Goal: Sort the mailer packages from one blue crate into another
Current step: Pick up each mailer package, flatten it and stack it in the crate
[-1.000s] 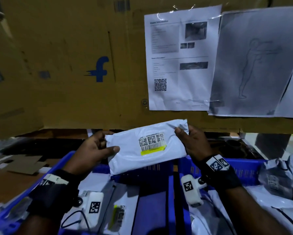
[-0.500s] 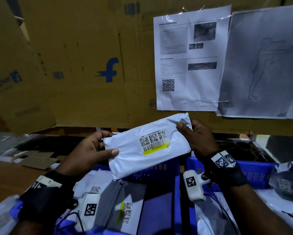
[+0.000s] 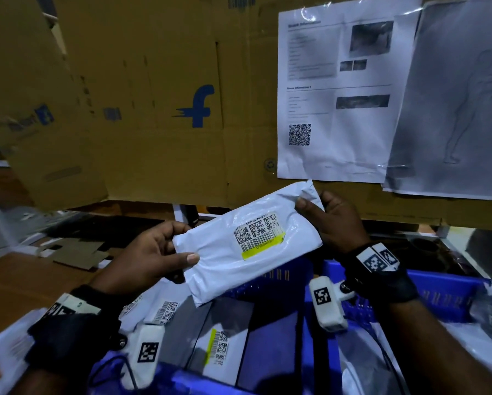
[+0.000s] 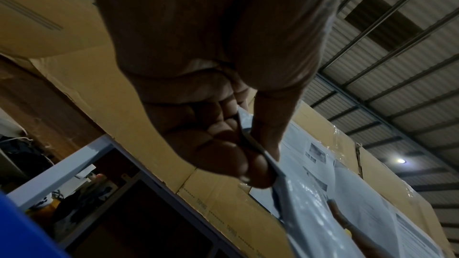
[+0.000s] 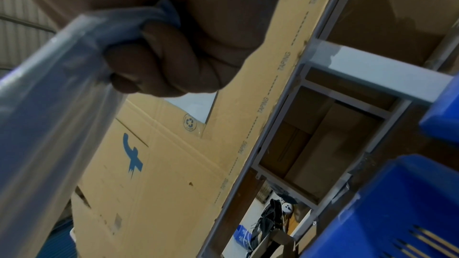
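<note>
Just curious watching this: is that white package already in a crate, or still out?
Out. Both hands, left hand and right hand, hold the white mailer in the air above the blue crates.

Cardboard wall (image 3: 159, 115) (blue logo) bearing printed sheets (image 3: 335, 95)
</note>
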The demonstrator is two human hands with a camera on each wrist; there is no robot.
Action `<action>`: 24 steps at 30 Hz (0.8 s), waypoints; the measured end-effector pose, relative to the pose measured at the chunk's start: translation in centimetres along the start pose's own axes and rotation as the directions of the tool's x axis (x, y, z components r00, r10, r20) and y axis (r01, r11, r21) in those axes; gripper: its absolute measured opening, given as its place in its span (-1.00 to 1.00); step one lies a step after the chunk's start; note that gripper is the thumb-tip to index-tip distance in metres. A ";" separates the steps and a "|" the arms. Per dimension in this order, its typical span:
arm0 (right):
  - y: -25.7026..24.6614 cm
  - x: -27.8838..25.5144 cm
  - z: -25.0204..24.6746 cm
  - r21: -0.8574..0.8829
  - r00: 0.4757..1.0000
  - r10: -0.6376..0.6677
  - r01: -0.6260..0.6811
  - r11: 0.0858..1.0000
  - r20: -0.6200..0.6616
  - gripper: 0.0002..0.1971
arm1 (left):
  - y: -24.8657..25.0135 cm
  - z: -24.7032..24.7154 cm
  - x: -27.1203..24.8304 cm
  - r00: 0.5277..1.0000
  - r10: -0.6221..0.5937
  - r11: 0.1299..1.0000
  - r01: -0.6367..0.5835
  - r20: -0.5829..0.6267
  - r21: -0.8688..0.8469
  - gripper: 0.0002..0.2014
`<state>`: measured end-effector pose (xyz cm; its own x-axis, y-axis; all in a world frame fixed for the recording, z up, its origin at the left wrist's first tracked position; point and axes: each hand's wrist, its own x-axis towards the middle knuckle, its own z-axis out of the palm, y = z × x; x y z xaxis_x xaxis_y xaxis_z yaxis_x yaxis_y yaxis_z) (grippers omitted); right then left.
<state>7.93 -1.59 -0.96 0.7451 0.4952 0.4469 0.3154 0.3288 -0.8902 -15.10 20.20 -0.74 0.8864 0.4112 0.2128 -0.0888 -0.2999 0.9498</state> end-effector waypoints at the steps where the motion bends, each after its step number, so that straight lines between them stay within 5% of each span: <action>1: -0.1 0.1 0.2 0.006 1.000 0.006 -0.006 1.000 0.006 -0.78 | 0.0 -0.2 -0.1 1.000 0.000 1.000 0.000 -0.004 0.003 -0.55; 5: -0.6 0.2 0.7 0.015 1.000 -0.009 0.009 1.000 0.024 -0.64 | 0.0 -0.8 -0.5 1.000 0.015 1.000 -0.015 -0.014 0.017 -0.55; 17: -2.0 -0.1 1.7 -0.040 0.997 -0.079 0.080 0.996 0.023 -0.96 | -0.1 -1.9 -0.8 0.998 0.050 0.999 -0.050 -0.023 -0.021 -0.46; 24: -2.7 -0.5 1.9 -0.004 0.990 -0.134 0.134 0.991 0.041 -0.92 | -0.2 -2.0 -0.9 0.998 0.045 0.999 -0.044 -0.047 0.007 -0.56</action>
<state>5.63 -1.19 1.39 0.6717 0.4789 0.5652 0.4151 0.3886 -0.8226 -16.80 21.55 -0.64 0.8591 0.4374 0.2656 -0.1250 -0.3239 0.9378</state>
